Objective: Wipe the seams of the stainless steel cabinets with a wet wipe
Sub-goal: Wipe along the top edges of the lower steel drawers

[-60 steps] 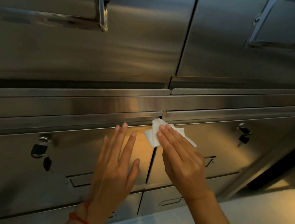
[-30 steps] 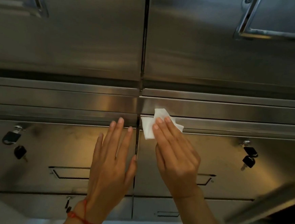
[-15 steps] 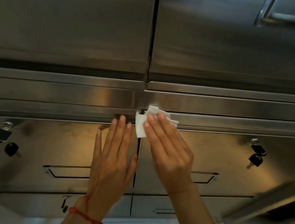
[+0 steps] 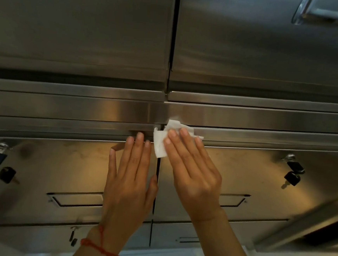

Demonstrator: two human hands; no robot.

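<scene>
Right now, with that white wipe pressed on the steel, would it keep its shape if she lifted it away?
Probably not. The wet wipe is crumpled and folded under the right hand, so it looks limp and likely to droop. It seems thin and light. On the smooth cabinet door it should slide easily, perhaps clinging a little if damp.

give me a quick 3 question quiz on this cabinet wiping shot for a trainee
1. True or false: the right hand presses the wet wipe with straight fingers.
2. Where does the wipe sit? A) on an upper handle B) at the top of the vertical seam between the lower doors C) on the floor
3. What is worn on the wrist of the left hand?

Key: 1 true; 2 B; 3 a red string bracelet.
</scene>
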